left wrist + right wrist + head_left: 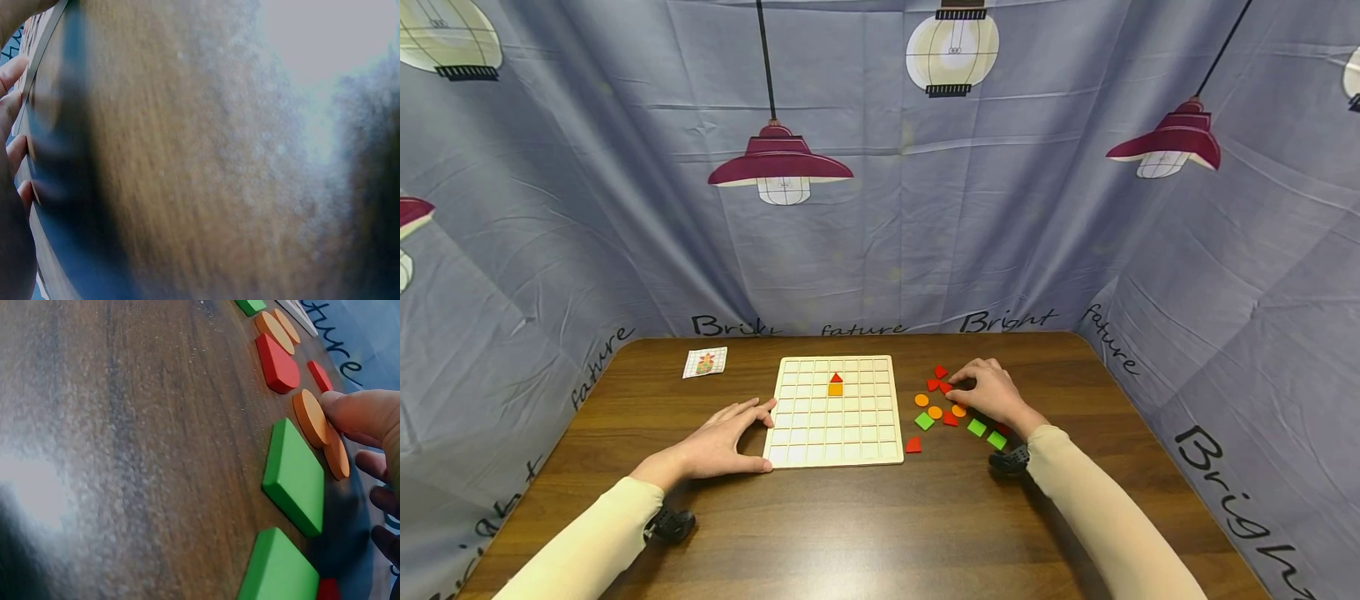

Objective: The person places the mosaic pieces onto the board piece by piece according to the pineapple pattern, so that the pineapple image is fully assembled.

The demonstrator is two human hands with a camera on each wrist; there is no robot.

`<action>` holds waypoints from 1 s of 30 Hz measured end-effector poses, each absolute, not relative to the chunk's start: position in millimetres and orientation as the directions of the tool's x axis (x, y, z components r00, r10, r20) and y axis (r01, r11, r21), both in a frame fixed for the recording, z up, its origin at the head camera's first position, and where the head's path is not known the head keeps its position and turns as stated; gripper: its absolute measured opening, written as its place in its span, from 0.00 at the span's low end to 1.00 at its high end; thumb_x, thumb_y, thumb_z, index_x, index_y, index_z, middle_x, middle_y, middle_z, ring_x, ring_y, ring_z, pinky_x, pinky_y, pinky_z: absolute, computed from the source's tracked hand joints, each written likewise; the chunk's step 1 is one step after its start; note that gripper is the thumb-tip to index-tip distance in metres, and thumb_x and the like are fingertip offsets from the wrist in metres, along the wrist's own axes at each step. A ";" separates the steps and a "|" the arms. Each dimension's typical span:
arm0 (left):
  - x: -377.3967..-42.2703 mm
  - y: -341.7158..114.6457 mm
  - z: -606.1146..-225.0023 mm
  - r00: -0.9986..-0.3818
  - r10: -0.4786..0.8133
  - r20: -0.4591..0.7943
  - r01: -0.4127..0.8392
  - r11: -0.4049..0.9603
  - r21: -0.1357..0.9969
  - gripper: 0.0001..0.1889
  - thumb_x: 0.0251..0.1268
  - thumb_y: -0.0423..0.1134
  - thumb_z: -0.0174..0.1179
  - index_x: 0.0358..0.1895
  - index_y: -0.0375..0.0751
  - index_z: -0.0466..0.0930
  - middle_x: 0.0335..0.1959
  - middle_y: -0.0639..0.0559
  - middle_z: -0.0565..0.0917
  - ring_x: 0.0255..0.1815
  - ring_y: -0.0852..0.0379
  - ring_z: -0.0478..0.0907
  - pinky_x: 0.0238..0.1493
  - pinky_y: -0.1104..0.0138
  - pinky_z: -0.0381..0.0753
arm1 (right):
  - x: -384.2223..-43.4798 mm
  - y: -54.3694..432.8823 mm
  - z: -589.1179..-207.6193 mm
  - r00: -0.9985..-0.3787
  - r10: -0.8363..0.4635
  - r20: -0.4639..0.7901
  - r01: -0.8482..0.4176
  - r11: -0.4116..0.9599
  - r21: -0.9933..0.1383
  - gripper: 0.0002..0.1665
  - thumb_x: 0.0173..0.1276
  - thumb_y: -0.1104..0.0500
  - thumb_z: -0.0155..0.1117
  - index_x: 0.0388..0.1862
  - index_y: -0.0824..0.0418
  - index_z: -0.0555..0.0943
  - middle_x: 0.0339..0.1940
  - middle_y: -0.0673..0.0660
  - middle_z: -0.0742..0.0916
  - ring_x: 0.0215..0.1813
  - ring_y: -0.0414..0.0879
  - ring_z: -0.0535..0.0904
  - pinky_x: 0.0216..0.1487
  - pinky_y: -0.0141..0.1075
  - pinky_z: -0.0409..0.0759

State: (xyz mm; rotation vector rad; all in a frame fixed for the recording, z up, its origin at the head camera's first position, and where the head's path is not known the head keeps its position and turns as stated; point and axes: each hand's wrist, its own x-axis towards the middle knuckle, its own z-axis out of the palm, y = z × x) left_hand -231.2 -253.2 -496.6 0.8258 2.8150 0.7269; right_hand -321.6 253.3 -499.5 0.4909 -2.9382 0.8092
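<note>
A pale gridded board (832, 429) lies on the table, with a red triangle (837, 377) directly above an orange square (835, 389) on it. My left hand (722, 442) rests at the board's left side, thumb by the near corner and fingers spread along the edge; the left wrist view catches the fingertips (24, 147) by that edge. To the right, my right hand (990, 390) reaches over loose pieces, thumb and index finger pinching at a small red piece (945, 387). Beside the thumb in the right wrist view are orange discs (310, 417).
Around the right hand lie several red pieces (913, 445), orange discs (922, 400) and green pieces (924, 421). A small card (705, 362) with a coloured pattern is at the back left. A printed fabric curtain (880, 250) stands behind the wooden table (850, 533).
</note>
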 end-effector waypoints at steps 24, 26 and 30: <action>-231.5 -254.5 -500.3 -0.843 0.538 0.028 0.485 0.736 0.472 0.31 0.56 0.68 0.69 0.56 0.56 0.73 0.80 0.47 0.62 0.79 0.36 0.55 0.73 0.34 0.52 | -328.4 271.8 -503.9 -0.956 -0.249 0.152 -0.292 0.842 -0.453 0.17 0.69 0.51 0.69 0.55 0.52 0.87 0.54 0.55 0.83 0.57 0.56 0.72 0.60 0.57 0.68; -231.9 -254.5 -500.9 -0.843 0.537 0.028 0.485 0.737 0.472 0.31 0.56 0.68 0.69 0.56 0.56 0.73 0.80 0.47 0.62 0.79 0.36 0.55 0.72 0.33 0.52 | -329.2 271.1 -502.6 -0.948 -0.278 0.154 -0.318 0.829 -0.460 0.19 0.69 0.55 0.66 0.58 0.51 0.86 0.54 0.55 0.83 0.58 0.56 0.71 0.60 0.57 0.67; -232.6 -254.4 -501.5 -0.844 0.536 0.027 0.483 0.736 0.474 0.31 0.56 0.69 0.69 0.56 0.57 0.74 0.80 0.47 0.62 0.80 0.36 0.55 0.73 0.33 0.52 | -331.9 269.6 -499.9 -0.936 -0.325 0.134 -0.349 0.814 -0.463 0.22 0.67 0.61 0.63 0.58 0.50 0.87 0.55 0.55 0.81 0.59 0.57 0.70 0.60 0.58 0.67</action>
